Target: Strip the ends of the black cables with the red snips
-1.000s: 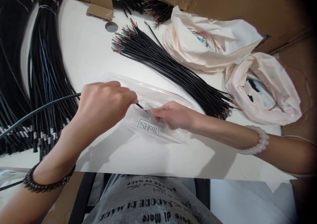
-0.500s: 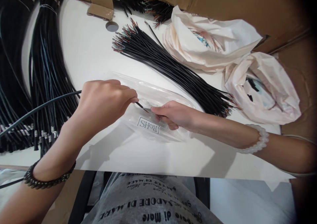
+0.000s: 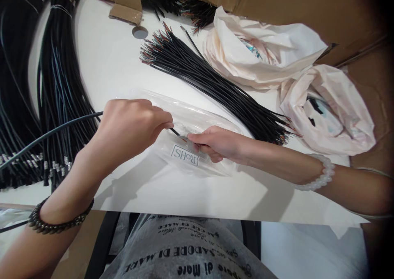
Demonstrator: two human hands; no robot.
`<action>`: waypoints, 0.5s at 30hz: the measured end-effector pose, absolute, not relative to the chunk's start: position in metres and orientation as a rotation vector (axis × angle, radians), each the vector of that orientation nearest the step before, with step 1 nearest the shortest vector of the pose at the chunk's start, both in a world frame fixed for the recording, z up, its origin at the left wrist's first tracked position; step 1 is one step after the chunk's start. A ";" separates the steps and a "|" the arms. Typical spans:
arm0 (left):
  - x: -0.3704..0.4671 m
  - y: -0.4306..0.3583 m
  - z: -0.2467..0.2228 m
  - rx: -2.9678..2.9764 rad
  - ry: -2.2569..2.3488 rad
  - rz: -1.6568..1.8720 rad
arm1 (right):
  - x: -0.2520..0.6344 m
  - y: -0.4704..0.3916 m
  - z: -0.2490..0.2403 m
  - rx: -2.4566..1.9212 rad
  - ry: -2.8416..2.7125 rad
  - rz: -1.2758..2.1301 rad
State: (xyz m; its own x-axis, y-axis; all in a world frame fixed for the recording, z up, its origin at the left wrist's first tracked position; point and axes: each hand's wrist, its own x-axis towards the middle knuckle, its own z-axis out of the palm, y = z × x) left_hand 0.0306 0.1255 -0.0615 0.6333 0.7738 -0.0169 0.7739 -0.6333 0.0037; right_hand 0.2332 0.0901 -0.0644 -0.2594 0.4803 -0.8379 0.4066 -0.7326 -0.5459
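Observation:
My left hand is closed round a black cable, gripping it close to its end. The cable runs out behind the hand to the left edge of the view. Its short tip, with a bit of orange wire showing, points at my right hand. That hand is closed in a pinch, thumb on top, on a thin greyish piece that meets the cable tip; its kind is too small to make out. Under both hands lies a clear plastic bag with a RoHS label.
A bundle of black cables with stripped ends lies behind my hands. Two white plastic bags stand open at the right. Long cable bundles cover the left side. Cardboard borders the back, and the table edge runs before me.
The cable tip now meets the thin piece in my right hand, which covers more of the exposed wire. My left hand has shifted very slightly right; the rest is nearly unchanged.

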 end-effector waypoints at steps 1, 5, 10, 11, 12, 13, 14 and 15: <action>0.031 0.126 -0.061 2.822 1.338 -0.054 | 0.233 0.090 -0.065 -1.882 -1.151 2.168; 0.032 0.129 -0.058 2.819 1.314 -0.180 | 0.234 0.089 -0.069 -1.907 -1.247 2.098; 0.034 0.133 -0.055 2.829 1.289 -0.300 | 0.235 0.088 -0.071 -1.954 -1.401 1.992; 0.034 0.133 -0.055 2.824 1.288 -0.336 | 0.236 0.088 -0.071 -1.959 -1.446 1.967; 0.035 0.134 -0.054 2.818 1.284 -0.370 | 0.236 0.088 -0.071 -1.957 -1.495 1.941; 0.036 0.134 -0.053 2.810 1.276 -0.403 | 0.236 0.089 -0.070 -1.954 -1.540 1.918; 0.036 0.135 -0.052 2.801 1.265 -0.429 | 0.236 0.089 -0.070 -1.950 -1.576 1.901; 0.037 0.136 -0.050 2.795 1.251 -0.448 | 0.236 0.089 -0.070 -1.950 -1.600 1.889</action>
State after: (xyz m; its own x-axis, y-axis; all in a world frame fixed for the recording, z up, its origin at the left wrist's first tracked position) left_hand 0.0365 0.1356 -0.0504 0.6315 0.7229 -0.2804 0.7366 -0.6723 -0.0745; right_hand 0.2364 0.0888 -0.0695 -0.2341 0.6223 -0.7469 0.6342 -0.4846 -0.6025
